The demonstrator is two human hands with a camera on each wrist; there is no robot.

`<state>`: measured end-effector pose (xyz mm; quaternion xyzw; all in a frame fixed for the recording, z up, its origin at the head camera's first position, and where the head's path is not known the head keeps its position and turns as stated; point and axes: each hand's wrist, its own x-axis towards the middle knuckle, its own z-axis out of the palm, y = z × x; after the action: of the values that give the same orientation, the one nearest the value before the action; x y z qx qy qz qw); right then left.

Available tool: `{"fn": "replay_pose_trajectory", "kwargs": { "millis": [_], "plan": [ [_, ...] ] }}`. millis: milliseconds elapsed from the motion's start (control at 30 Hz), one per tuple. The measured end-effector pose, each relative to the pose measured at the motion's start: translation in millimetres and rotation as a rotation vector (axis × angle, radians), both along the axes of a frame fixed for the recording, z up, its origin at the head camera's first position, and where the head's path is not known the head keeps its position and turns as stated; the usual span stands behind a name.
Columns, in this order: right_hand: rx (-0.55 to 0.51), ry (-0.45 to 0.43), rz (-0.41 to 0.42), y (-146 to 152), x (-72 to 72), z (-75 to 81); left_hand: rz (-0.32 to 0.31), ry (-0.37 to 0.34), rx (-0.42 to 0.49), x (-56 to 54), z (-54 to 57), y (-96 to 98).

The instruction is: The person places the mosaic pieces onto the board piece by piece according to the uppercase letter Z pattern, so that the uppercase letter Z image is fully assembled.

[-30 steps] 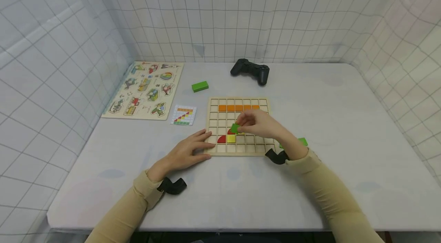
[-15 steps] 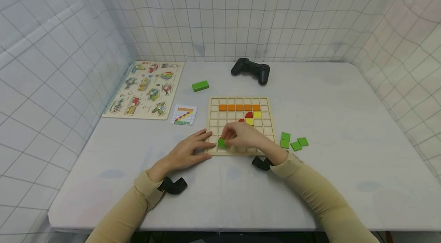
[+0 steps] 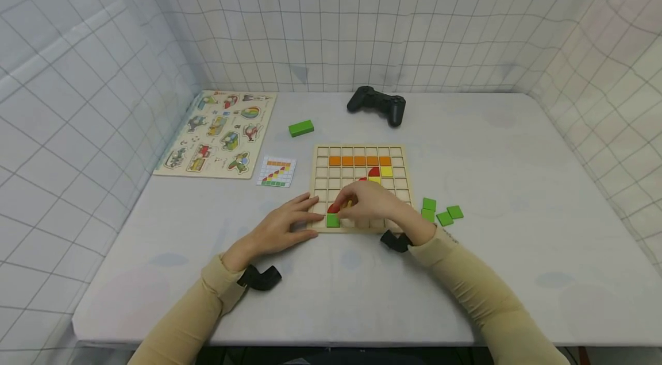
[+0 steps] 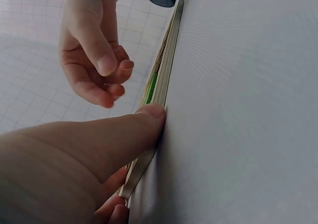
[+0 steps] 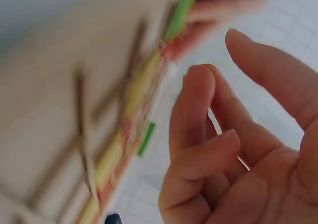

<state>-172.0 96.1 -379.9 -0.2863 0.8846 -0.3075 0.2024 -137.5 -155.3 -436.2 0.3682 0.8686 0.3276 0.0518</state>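
A square wooden grid board [image 3: 398,222] lies on the table. In its lowest row, near the left corner, sits a green square tile [image 3: 333,220]. My right hand [image 3: 369,201] hovers over the board just right of that tile, thumb and fingertips apart with nothing between them in the right wrist view. My left hand [image 3: 283,224] rests at the board's left edge, fingers stretched and spread; its thumb [image 4: 149,115] touches the board's side. An orange row [image 3: 360,161] runs along the top. A red piece [image 3: 373,172] and yellow tile [image 3: 386,172] start a diagonal partly hidden by my right hand.
Several loose green tiles [image 3: 443,218] lie right of the board. A printed pattern card [image 3: 276,172] lies to its left, with a picture puzzle board [image 3: 217,135] farther left. Behind are a green block [image 3: 301,128] and a black game controller [image 3: 376,105].
My right hand brought the green tile left and down to the lowest row and has let go of it there. The left hand has stayed in place.
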Motion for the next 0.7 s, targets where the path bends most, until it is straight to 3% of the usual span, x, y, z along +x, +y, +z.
{"fn": "replay_pose_trajectory", "kwargs": {
  "millis": [133,367,567,700],
  "plan": [
    [-0.086,0.003,0.109,26,-11.2,17.1,-0.001,0.000,-0.001,-0.1,0.1,0.2],
    [-0.297,-0.127,0.272,80,-29.4,38.9,-0.005,0.013,-0.002,-0.2,-0.4,-0.6],
    [-0.352,-0.172,0.324,116,-39.0,42.1,-0.006,0.019,0.003,-0.3,-0.8,-0.3],
    [-0.406,-0.174,0.317,134,-44.5,38.1,-0.005,0.019,0.000,-0.2,-0.6,0.1]
  ]
}}
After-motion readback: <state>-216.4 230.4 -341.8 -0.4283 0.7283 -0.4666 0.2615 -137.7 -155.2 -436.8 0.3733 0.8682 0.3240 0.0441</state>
